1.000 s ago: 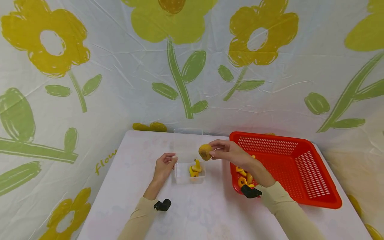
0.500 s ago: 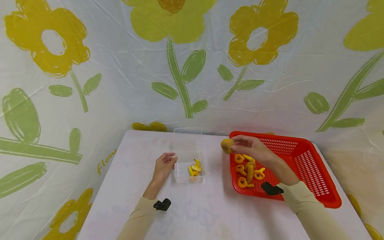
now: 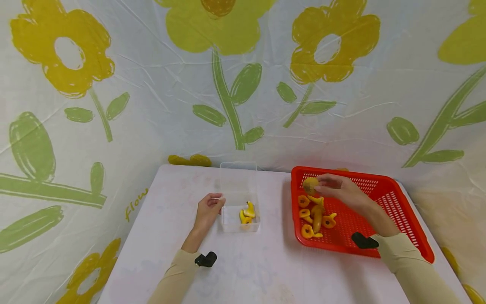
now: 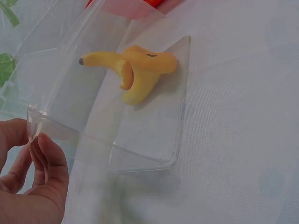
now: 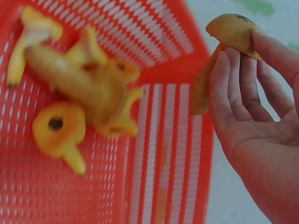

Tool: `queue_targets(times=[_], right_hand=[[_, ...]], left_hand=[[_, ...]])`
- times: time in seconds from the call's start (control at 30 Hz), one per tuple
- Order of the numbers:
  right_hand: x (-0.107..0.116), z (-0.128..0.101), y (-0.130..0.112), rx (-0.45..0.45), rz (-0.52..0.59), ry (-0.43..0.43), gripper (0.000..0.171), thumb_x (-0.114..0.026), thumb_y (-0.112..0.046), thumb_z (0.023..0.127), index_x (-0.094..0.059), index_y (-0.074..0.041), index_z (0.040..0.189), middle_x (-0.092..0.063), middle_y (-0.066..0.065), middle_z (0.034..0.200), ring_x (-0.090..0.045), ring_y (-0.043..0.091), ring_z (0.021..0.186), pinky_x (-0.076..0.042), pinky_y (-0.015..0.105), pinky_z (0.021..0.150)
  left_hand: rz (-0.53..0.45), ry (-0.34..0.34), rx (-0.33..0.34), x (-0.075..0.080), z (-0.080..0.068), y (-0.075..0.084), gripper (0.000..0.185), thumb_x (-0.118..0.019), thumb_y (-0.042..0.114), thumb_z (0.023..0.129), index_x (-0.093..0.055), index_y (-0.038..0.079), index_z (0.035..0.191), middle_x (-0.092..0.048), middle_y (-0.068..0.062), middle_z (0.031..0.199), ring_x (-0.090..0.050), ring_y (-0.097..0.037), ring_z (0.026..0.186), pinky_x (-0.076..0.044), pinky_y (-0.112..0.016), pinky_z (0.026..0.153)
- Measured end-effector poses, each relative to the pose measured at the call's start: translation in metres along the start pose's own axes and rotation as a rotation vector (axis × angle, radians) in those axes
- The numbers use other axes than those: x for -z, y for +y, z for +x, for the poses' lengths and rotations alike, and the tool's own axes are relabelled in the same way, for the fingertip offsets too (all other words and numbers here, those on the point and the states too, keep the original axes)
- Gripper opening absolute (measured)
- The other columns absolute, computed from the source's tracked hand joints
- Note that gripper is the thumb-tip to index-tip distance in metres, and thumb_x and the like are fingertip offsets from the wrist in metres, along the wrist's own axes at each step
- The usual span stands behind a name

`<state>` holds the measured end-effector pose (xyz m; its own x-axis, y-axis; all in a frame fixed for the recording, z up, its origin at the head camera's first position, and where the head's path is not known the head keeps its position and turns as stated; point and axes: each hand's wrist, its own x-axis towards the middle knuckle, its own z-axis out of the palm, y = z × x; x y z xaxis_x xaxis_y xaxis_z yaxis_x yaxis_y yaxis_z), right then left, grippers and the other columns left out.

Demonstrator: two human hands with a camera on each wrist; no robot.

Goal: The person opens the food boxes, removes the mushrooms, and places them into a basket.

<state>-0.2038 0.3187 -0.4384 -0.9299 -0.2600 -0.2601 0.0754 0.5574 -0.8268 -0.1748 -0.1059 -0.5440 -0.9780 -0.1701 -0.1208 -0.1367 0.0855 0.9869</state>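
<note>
My left hand (image 3: 209, 210) pinches the near-left corner of a clear plastic box (image 3: 232, 228), thumb and fingers meeting at its rim in the left wrist view. Inside lie yellow model mushrooms (image 4: 148, 65), grouped on the right side in the head view. A brownish-yellow mushroom (image 5: 232, 31) hangs stem down from my right hand (image 5: 266, 107), its cap between thumb and fingertips. In the head view this mushroom (image 3: 310, 185) is over the left back part of the red basket (image 3: 404, 202). Below it in the basket lie several orange-yellow mushrooms (image 5: 58, 130) and another brown mushroom (image 5: 60, 72).
The box's transparent lid (image 3: 238, 176) stands raised at its back. A white cloth-covered table (image 3: 265, 270) carries box and basket, the basket on the right. Behind rises a flower-printed sheet (image 3: 265, 101). Black wrist cameras (image 3: 206, 259) sit on both sleeves.
My right hand has carried the brownish-yellow mushroom rightward, from beside the clear box to over the red basket. The left hand stays at the box's corner.
</note>
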Motion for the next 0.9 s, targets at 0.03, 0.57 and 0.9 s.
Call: queue_targets(times=[0.03, 0.57, 0.9], right_hand=[[0.003, -0.001, 0.004, -0.007, -0.007, 0.006, 0.061, -0.069, -0.043, 0.098, -0.053, -0.008, 0.145, -0.059, 0.017, 0.135, -0.057, 0.037, 0.123, -0.042, 0.065, 0.106], [0.030, -0.002, 0.054, -0.029, -0.147, 0.014, 0.054, -0.067, -0.034, 0.101, -0.056, 0.004, 0.138, -0.063, 0.019, 0.123, -0.058, 0.033, 0.112, -0.056, 0.046, 0.092], [0.034, 0.002, 0.074, -0.053, -0.194, -0.081, 0.039, -0.068, -0.020, 0.101, -0.061, 0.008, 0.126, -0.066, 0.017, 0.113, -0.062, 0.031, 0.105, -0.059, 0.042, 0.089]], left_hand=[[0.003, 0.005, 0.002, 0.000, 0.004, -0.007, 0.030, -0.073, 0.014, 0.096, -0.067, -0.003, 0.121, -0.070, -0.015, 0.094, -0.056, -0.012, 0.068, -0.049, -0.018, 0.060], [-0.020, -0.009, -0.010, -0.002, 0.008, -0.009, 0.028, -0.074, 0.012, 0.096, -0.068, -0.003, 0.118, -0.067, -0.009, 0.087, -0.056, -0.013, 0.066, -0.050, -0.020, 0.060], [-0.048, -0.021, 0.007, 0.000, 0.011, -0.012, 0.035, -0.073, 0.012, 0.096, -0.065, -0.006, 0.125, -0.069, -0.019, 0.095, -0.057, -0.014, 0.069, -0.050, -0.022, 0.061]])
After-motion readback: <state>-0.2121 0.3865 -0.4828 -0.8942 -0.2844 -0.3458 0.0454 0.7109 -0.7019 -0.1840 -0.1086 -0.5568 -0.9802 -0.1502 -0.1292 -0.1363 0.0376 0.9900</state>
